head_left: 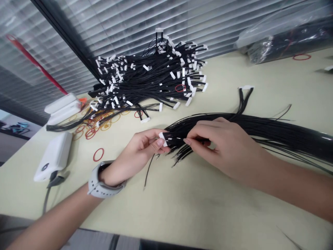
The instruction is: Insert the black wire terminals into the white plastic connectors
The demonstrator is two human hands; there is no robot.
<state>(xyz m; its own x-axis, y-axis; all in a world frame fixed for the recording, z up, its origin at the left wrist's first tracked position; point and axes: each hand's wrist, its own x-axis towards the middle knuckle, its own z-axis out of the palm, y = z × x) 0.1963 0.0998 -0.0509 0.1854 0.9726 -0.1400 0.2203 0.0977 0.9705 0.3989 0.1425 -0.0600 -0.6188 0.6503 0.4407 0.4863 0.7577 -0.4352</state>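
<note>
Between the thumb and fingers of my left hand [147, 146] is a small white connector [163, 139], with black wires running out of its right side. My right hand [221, 142] pinches a thin black wire just to the right; its bare metal tip [179, 138] points at the connector, a short gap away. Under both hands lies a thick bundle of black wires [275, 130], its loose metal-tipped ends [179, 158] fanned out below my fingers. Another white connector [246, 87] with wires sticks up from the bundle, behind my right hand.
At the back, a large heap of black cables [153, 80] with white connectors lies against the blinds. Red and yellow rubber bands [105, 121] are scattered near it. A white box [54, 156] with a plugged cord stands left, and a plastic-wrapped bundle [288, 38] lies back right.
</note>
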